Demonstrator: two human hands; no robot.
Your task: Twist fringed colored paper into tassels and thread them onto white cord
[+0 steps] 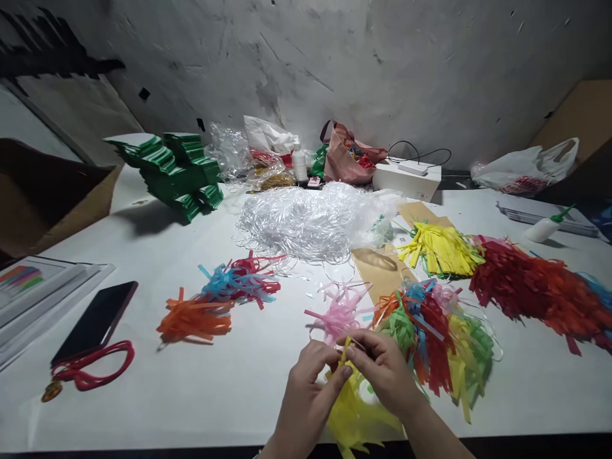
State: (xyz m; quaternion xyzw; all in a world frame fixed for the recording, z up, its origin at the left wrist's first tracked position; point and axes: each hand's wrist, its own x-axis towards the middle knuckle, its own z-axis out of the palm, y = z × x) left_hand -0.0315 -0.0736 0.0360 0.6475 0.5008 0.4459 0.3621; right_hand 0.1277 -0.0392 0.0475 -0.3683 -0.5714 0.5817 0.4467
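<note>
Near the table's front edge, a yellow tissue-paper tassel (354,414) hangs fringe-down from between my two hands. My left hand (315,389) pinches its twisted top from the left side. From the right, my right hand (382,370) pinches the same twisted top with thumb and forefinger. Just beyond my fingers lies a pink tassel (337,315). To the right of my right hand sits a bunch of mixed tassels (430,331) in orange, green, blue, red and yellow, with white string about it. Orange (194,319) and blue (222,284) tassels lie to the left.
A heap of white string (306,220) fills the middle back. Yellow (440,248) and red (521,280) fringe piles lie right, near a glue bottle (545,228). Green paper stacks (176,172) stand back left; a phone (95,322) with a red cord (108,370) lies left.
</note>
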